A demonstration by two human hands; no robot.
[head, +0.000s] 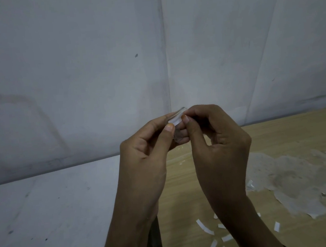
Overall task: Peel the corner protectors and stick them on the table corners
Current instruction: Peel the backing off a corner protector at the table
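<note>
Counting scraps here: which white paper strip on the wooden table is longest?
The curved white paper strip, leftmost, nearest the wooden table edge; the others are shorter stubs.

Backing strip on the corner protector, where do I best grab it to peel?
Probably pinch the white backing strip at its right end, coming from the right: the left hand holds the clear corner protector from the left, leaving that end exposed.

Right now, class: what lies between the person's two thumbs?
The head view shows the clear corner protector, with its white backing strip, between them; the left hand and right hand both pinch it above the wooden table.
</note>
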